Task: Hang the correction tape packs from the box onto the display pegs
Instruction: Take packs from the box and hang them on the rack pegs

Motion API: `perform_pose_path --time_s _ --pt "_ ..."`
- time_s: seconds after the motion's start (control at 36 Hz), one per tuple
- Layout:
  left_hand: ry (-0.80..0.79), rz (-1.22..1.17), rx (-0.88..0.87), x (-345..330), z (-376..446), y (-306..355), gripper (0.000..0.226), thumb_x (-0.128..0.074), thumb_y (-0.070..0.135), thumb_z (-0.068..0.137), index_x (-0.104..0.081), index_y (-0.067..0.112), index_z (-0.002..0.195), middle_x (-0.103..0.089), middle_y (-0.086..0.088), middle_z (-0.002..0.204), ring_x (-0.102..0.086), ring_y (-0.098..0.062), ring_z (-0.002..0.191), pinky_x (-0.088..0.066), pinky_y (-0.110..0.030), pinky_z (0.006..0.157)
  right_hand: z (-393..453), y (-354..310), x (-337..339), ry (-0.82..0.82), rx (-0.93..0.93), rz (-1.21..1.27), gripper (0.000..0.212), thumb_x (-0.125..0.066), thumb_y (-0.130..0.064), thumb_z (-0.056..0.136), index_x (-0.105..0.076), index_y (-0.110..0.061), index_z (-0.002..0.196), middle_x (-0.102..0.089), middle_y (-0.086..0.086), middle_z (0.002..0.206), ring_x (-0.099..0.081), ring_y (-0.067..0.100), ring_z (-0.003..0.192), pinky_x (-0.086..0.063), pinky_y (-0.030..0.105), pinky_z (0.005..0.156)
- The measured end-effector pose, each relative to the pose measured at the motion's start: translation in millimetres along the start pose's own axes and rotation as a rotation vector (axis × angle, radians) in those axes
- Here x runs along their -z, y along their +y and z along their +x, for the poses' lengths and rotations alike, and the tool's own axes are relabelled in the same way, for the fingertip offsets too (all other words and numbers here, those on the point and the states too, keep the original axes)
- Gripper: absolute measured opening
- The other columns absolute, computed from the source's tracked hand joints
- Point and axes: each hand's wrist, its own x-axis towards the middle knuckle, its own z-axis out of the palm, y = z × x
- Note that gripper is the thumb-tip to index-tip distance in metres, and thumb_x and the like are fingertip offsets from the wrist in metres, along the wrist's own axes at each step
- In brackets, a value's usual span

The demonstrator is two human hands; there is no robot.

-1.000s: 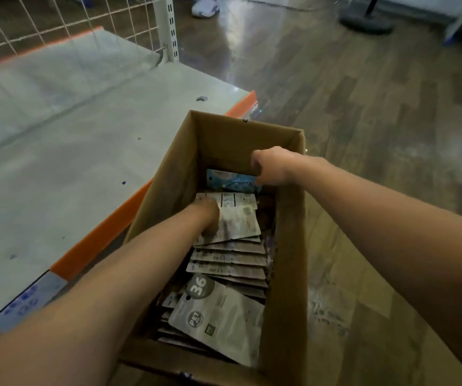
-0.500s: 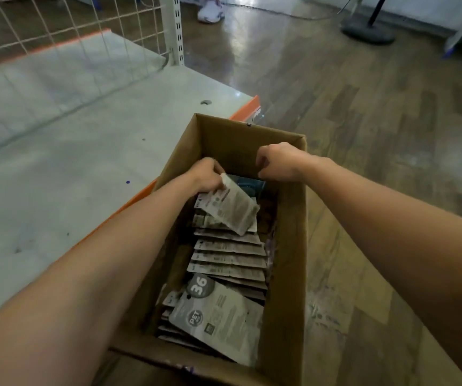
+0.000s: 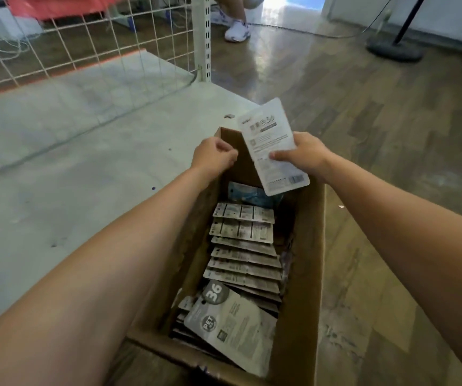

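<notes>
While both forearms reach forward over the cardboard box (image 3: 305, 274), a loose pack marked "36" (image 3: 232, 321) lies nearest, at the box's near end, well below both hands. Beyond it a row of overlapping correction tape packs (image 3: 242, 246) runs up the box floor toward the hands; a blue-fronted pack (image 3: 248, 195) sits just under the right hand. Right hand (image 3: 305, 157) pinches one correction tape pack (image 3: 273, 146), thumb on its printed back, holding it tilted above the box's far end. Left hand (image 3: 214, 157), just left of that pack, has fingers curled in at the box's far left edge; cannot tell if it grips the rim. Left of the left hand is the grey shelf base (image 3: 65, 168); beyond it the white wire grid panel (image 3: 85, 43) and upright post (image 3: 203, 37). Far past the right hand, wood floor (image 3: 377, 112).
</notes>
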Motion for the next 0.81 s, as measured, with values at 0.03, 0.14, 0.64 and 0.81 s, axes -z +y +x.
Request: perform_pose_path --time_s 0.03,0.14,0.64,0.81 --pt "-0.047 0.156 -0.026 -7 0 -7 0.009 -0.063 0.018 0.091 -0.063 0.015 0.1 -0.065 0.0 0.1 -0.062 -0.014 0.094 -0.049 -0.025 0.08 0 2 3 0.042 0.007 0.006 0.031 -0.063 -0.021 0.091 -0.058 -0.015 0.121 -0.063 0.004 0.125 -0.06 0.023 0.113 -0.049 0.041 0.096" --pt "-0.313 0.621 -0.071 -38 -3 -32 0.021 -0.059 0.018 0.092 -0.062 0.012 0.112 -0.063 -0.007 0.114 -0.059 -0.023 0.104 -0.046 -0.03 0.082 5 17 14 0.162 0.042 -0.043 0.033 -0.066 -0.022 0.089 -0.052 -0.017 0.119 -0.062 0.003 0.124 -0.06 0.018 0.106 -0.048 0.024 0.073" --pt "-0.68 1.29 -0.111 -88 11 -117 0.045 -0.043 0.012 0.095 -0.037 0.005 0.139 -0.039 -0.018 0.142 -0.041 -0.032 0.129 -0.038 -0.041 0.106 20 53 18 0.25 0.039 -0.135 0.027 -0.065 -0.032 0.088 -0.049 -0.023 0.108 -0.063 -0.003 0.119 -0.062 0.011 0.092 -0.055 0.03 0.079" --pt "-0.596 1.422 -0.273 -75 9 -109 0.03 -0.044 0.01 0.097 -0.053 0.015 0.126 -0.057 -0.009 0.124 -0.057 -0.025 0.113 -0.046 -0.032 0.079 20 47 13 0.256 -0.01 -0.181 0.034 -0.063 -0.037 0.088 -0.052 -0.02 0.116 -0.065 -0.002 0.117 -0.065 0.017 0.099 -0.055 0.042 0.085"
